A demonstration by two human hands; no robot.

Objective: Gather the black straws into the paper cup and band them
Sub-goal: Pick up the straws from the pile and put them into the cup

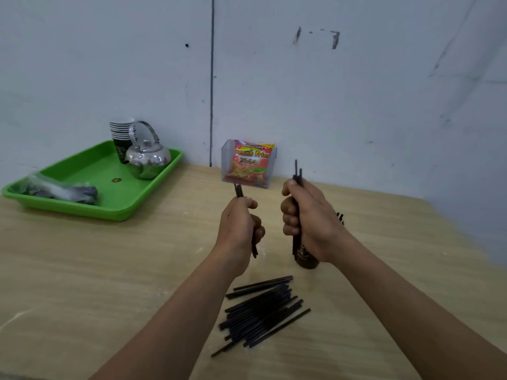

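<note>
Heaped on my pale wood-grain bench (82, 270), the thin black plastic straws (260, 311) are smooth with a dull sheen; the bench top is matt and faintly dusted white. The same smooth plastic shows in the straws gripped in my left hand (238, 229) and right hand (312, 223). The dark brown paper cup (307, 260) looks matt. On the glossy green plastic tray (90, 209) stand a mirror-polished round metal kettle (149, 160) and a stack of dark paper cups with white rims (120, 133), beside a crinkled clear plastic wrapper (52, 186). A clear rigid plastic holder (227, 149) carries a shiny red snack packet (249, 165). The grey painted wall (356, 91) is matt and scuffed.
</note>
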